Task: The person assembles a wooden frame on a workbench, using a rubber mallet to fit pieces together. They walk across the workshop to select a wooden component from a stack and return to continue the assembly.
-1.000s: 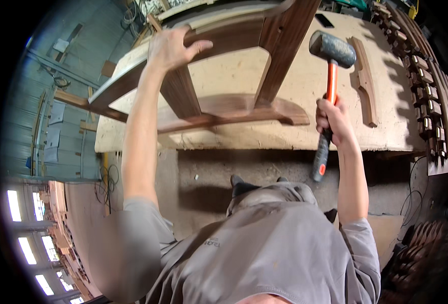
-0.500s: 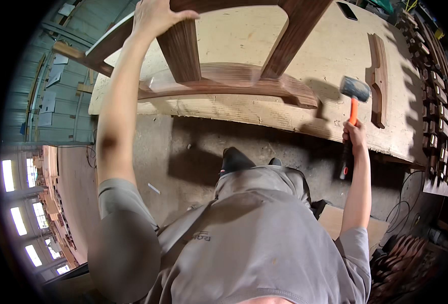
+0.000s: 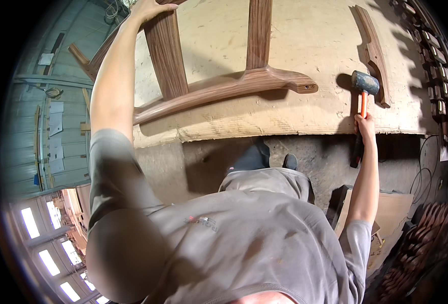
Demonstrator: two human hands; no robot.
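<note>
A brown wooden chair-back frame stands on the pale worktable. It has a curved rail along its near side and two flat slats running away from it. At the top edge of the picture my left hand grips the frame by the far end of the left slat, thumb along the wood; its other fingers are partly cut off. My right hand is closed round the orange and black handle of a rubber mallet. The mallet's black head is held up, apart from the frame.
A loose shaped wooden part lies on the table beyond the mallet. Stacked wooden pieces line the right side. Cables hang near the table's right end, and more curved brown parts are piled at the lower right.
The frame has tilted round under my left hand, and its near rail, blurred before, is now sharp. My right hand has shifted the mallet slightly right, closer to the loose part. The view has shifted too.
</note>
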